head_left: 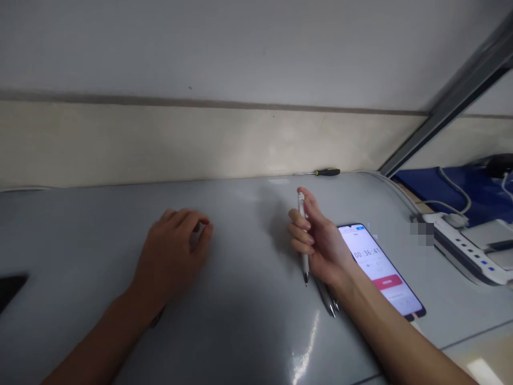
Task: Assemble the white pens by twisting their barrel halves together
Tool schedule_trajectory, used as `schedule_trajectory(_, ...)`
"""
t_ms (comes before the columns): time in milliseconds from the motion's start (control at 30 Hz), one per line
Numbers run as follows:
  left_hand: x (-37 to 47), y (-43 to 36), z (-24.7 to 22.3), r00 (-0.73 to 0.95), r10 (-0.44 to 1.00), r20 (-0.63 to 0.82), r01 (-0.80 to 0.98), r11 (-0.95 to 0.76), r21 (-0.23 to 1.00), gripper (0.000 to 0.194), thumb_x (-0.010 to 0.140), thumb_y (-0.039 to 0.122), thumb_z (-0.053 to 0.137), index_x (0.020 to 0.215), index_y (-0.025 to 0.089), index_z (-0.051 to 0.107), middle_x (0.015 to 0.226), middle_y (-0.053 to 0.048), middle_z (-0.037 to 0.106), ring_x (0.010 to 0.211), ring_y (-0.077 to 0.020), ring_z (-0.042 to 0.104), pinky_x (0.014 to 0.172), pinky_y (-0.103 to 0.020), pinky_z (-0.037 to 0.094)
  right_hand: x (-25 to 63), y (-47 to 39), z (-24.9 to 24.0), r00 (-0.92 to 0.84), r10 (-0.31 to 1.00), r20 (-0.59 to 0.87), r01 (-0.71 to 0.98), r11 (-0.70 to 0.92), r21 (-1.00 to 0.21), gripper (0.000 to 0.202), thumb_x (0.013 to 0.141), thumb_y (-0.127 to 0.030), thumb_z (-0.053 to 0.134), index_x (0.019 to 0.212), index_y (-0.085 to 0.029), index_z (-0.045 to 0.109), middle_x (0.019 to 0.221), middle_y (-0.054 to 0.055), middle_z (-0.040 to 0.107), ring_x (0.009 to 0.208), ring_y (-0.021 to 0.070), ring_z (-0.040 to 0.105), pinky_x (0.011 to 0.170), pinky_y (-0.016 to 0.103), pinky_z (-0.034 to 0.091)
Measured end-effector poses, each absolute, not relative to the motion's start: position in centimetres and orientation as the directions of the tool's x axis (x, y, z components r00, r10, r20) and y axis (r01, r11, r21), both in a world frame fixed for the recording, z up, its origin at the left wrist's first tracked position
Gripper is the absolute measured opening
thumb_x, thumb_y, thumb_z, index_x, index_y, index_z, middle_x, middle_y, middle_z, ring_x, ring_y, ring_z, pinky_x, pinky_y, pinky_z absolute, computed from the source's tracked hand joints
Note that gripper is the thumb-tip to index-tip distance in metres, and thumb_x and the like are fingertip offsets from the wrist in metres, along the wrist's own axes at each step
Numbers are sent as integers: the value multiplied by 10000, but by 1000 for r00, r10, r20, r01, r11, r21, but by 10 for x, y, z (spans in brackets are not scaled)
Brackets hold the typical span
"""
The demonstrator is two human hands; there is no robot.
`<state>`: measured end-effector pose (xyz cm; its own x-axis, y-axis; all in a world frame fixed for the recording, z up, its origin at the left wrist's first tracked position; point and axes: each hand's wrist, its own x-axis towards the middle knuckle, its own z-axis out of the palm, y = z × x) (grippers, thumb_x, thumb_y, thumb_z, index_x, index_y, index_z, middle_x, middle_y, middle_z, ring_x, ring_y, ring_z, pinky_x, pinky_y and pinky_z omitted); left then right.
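Head view, and I've got the pen [305, 264] right of centre, clasped in the curled fingers of the right hand [315, 232], thumb up by its top end, tip aimed down the frame. I'd call it light, stiff, hardly fragile, though smooth enough to roll; mid-barrel is where I'd grip. Left of centre, the left hand [172, 251] curls loosely; I can't tell whether thumb and forefinger meet.
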<state>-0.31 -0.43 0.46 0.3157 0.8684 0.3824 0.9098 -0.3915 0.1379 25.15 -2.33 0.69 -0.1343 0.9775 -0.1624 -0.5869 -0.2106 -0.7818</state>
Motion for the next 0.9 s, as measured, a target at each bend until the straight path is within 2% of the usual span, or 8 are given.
schedule_trajectory(133, -8, -1, 2, 264, 911, 316, 952, -299, 66, 220, 924, 358, 413, 951, 195, 559, 941, -109, 622, 957, -297, 532, 896, -476, 435, 252, -23, 7, -154, 975, -161, -594, -221, -774, 316, 914, -410, 571, 1197, -366, 439, 637, -77, 249, 462, 91, 152, 369, 169, 143)
schedule_trajectory(267, -11, -2, -2, 195, 958, 210, 980, -196, -17, 344, 926, 414, 393, 1079, 155, 562, 1047, -147, 590, 1045, -343, 504, 866, -485, 470, 253, -23, 7, -162, 978, -132, -529, -199, -825, 315, 911, -448, 572, 1186, -359, 447, 626, -80, 253, 451, 88, 168, 365, 171, 158)
schedule_trajectory(367, -11, -3, -3, 144, 975, 169, 989, -141, -33, 395, 921, 420, 382, 1151, 139, 537, 1082, -167, 566, 1072, -364, 512, 808, -478, 503, 253, -24, 8, -146, 981, -127, -504, -184, -844, 323, 902, -468, 581, 1172, -359, 441, 623, -83, 260, 450, 87, 170, 366, 169, 161)
schedule_trajectory(567, -14, -4, 1, 91, 982, 163, 994, -99, 43, 366, 891, 402, 395, 1167, 199, 523, 1110, -197, 565, 1052, -410, 568, 587, -448, 516, 254, -22, 10, -122, 986, -116, -503, -162, -849, 304, 921, -433, 544, 1183, -353, 414, 617, -86, 281, 450, 89, 182, 372, 176, 155)
schedule_trajectory(700, -18, -3, 0, 90, 989, 118, 995, -95, 35, 326, 891, 365, 386, 1113, 188, 545, 1073, -187, 568, 970, -391, 599, 588, -447, 506, 252, -22, 11, -108, 987, -121, -378, -153, -913, 369, 904, -417, 543, 1246, -354, 421, 679, -67, 431, 481, 91, 330, 395, 187, 215)
schedule_trajectory(800, -18, -3, -3, 148, 983, 108, 989, -150, 12, 296, 908, 314, 349, 1088, 177, 541, 1069, -167, 558, 976, -362, 589, 641, -435, 504, 249, -23, 9, -95, 991, -93, -321, -119, -939, 342, 851, -353, 592, 1179, -315, 503, 809, -30, 525, 594, 105, 472, 454, 204, 332)
schedule_trajectory(900, -19, -2, -4, 163, 982, 98, 986, -165, 8, 270, 909, 294, 353, 1057, 173, 543, 1044, -148, 554, 961, -341, 587, 684, -430, 496, 248, -23, 6, -67, 998, -19, -270, -37, -962, 290, 800, -263, 624, 1085, -264, 573, 819, -19, 538, 693, 120, 523, 585, 234, 424)
